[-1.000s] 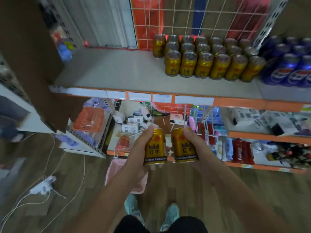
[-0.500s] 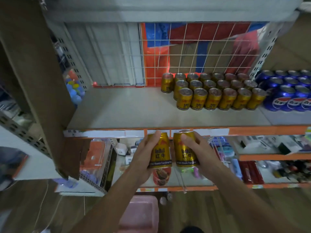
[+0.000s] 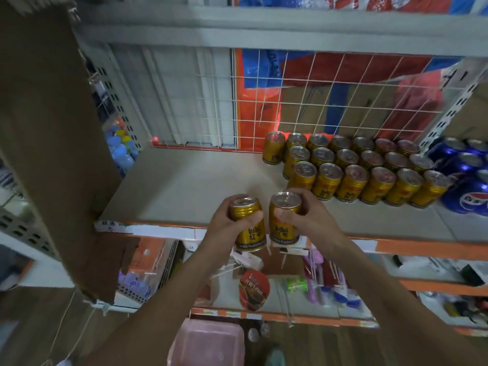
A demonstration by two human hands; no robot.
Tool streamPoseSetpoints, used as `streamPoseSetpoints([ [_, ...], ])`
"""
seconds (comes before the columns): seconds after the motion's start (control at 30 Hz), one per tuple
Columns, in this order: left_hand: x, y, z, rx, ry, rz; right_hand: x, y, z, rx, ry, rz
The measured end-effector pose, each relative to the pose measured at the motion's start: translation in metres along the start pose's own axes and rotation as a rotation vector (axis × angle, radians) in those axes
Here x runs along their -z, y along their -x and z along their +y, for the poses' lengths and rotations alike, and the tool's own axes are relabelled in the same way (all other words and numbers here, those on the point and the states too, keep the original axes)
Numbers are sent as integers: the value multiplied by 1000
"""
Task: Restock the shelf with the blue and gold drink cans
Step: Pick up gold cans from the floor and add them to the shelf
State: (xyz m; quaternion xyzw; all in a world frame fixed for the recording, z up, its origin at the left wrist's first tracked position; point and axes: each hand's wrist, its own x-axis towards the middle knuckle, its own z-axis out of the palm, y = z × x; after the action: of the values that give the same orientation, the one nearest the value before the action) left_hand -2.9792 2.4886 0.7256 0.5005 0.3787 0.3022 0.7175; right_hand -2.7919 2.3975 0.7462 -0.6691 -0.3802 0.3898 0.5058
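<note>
Two gold drink cans were held upright and side by side at the front lip of the grey shelf (image 3: 190, 191), and their lower halves overlapped its orange price strip (image 3: 412, 247). The left hand (image 3: 224, 228) had its fingers curled round the far side of the left can (image 3: 249, 235), with the thumb lying across the near face just below the rim. The right hand (image 3: 306, 215) gripped the right can (image 3: 283, 229) the same way, fingers wrapped over the far side near the top and thumb pressed on the front. The two cans stood very close together, with only a narrow gap between them. Further back and to the right on the same shelf stood a block of gold cans (image 3: 353, 178) in three rows, tops up, reaching to the white wire grid (image 3: 330, 101) at the rear. Just beside that block, on its right, were blue cans (image 3: 467, 178), also upright. A brown cardboard panel (image 3: 52, 128) slanted across the left side of the view. Below, a lower shelf (image 3: 303, 319) carried small packaged goods too blurred to name, and a pink bin (image 3: 208, 344) sat on the wooden floor.
</note>
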Motion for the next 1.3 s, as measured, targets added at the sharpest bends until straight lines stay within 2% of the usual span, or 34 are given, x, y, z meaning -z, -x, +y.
streamPoseSetpoints([
  [0.27,-3,-42,12,-129,-185,78,10,-73,14,187,214,-201],
  [0.43,4,-52,10,-173,-388,45,10,-93,22,256,327,-223],
  [0.57,3,-56,5,-181,-468,-35,13,-91,23,315,476,-158],
  [0.7,-1,-57,3,-262,-643,-48,9,-81,22,497,951,-53],
  [0.83,5,-63,-11,-309,-922,30,2,-73,28,620,1224,61],
  [1.03,5,-67,-13,-328,-987,55,0,-82,31,673,1330,111],
  [1.3,6,-73,-10,-309,-936,61,-6,-125,18,601,1462,143],
])
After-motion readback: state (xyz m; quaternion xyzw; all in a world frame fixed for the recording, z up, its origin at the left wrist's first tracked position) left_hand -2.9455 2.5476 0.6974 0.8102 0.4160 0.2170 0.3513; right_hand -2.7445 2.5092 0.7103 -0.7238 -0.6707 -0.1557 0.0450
